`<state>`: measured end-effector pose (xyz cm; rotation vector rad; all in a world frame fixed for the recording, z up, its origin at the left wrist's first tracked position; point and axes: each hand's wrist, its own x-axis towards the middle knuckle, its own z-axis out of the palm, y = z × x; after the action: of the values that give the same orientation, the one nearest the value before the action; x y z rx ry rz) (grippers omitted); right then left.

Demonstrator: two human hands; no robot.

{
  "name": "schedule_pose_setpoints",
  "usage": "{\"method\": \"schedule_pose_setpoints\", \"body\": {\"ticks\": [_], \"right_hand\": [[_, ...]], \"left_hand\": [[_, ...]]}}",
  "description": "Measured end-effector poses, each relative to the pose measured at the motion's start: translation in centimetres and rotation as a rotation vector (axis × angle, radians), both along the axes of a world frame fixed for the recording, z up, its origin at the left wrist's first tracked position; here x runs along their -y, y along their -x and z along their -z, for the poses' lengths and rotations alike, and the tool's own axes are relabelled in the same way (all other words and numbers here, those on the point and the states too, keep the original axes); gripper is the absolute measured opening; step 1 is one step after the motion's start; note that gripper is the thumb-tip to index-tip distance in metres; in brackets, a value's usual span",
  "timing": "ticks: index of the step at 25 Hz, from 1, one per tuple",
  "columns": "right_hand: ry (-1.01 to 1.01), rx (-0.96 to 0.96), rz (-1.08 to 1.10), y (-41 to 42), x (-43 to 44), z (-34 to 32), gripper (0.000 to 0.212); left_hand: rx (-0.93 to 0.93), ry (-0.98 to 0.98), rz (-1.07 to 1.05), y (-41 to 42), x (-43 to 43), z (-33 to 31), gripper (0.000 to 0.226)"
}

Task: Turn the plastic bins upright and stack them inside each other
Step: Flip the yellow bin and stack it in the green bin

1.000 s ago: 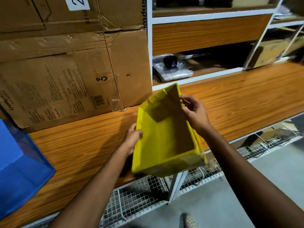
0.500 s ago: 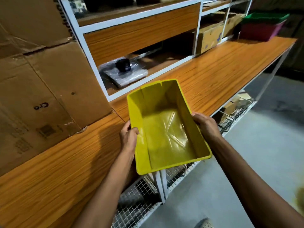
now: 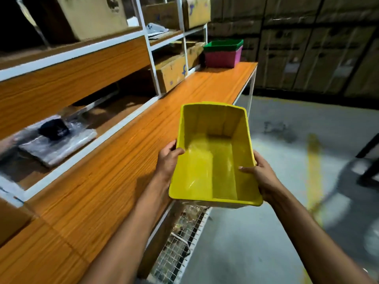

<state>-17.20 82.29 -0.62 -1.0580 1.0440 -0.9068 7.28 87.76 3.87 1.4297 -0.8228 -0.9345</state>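
Yellow bin (image 3: pixel 213 160) held upright in both hands beside the bench edge.

Left hand (image 3: pixel 167 158) clasps the bin's left rim, thumb hooked over the edge and inside, the other fingers hidden behind the wall; right hand (image 3: pixel 259 177) clasps the right rim near the close corner, thumb lying inside, fingers under the wall. The bin's mouth faces up, tilted slightly toward the viewer; it is off the bench (image 3: pixel 123 160), its left wall over the bench's front edge and the rest above the floor (image 3: pixel 266 232). The bench top lies bare along its length to the far end, where a green bin (image 3: pixel 224 45) sits nested in a pink bin (image 3: pixel 223 58). Wire mesh (image 3: pixel 180 238) runs below the bench edge.
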Motion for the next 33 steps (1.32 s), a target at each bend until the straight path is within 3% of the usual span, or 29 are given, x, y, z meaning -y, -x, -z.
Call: {"method": "schedule_pose_setpoints", "body": {"ticks": [5, 10, 13, 15, 19, 24, 30, 33], "right_hand": [[-0.287, 0.078, 0.291, 7.5, 6.6, 0.7, 0.028], [-0.273, 0.138, 0.412, 12.2, 12.1, 2.4, 0.052], [-0.230, 0.209, 0.448, 13.9, 16.9, 3.2, 0.028], [-0.220, 0.209, 0.427, 14.7, 20.8, 3.7, 0.033], [-0.276, 0.160, 0.497, 15.2, 32.1, 4.1, 0.026], [-0.374, 0.153, 0.610, 15.5, 45.3, 3.2, 0.013], [-0.359, 0.205, 0.689, 18.1, 57.9, 3.9, 0.016], [-0.324, 0.128, 0.589, 19.8, 64.2, 4.3, 0.023]], "left_hand": [[-0.235, -0.182, 0.282, 6.2, 10.5, 0.6, 0.028], [-0.329, -0.182, 0.473, 10.9, 18.8, 2.0, 0.050], [-0.372, -0.165, 0.492, 12.5, 25.1, 3.0, 0.054], [-0.381, -0.178, 0.539, 13.0, 29.8, 3.8, 0.060], [-0.282, -0.264, 0.499, 13.6, 42.1, 5.5, 0.027], [-0.295, -0.368, 0.652, 14.6, 54.9, 5.6, 0.026], [-0.256, -0.368, 0.571, 17.0, 68.9, 5.9, 0.037], [-0.286, -0.339, 0.575, 18.8, 76.0, 7.1, 0.042]]}}
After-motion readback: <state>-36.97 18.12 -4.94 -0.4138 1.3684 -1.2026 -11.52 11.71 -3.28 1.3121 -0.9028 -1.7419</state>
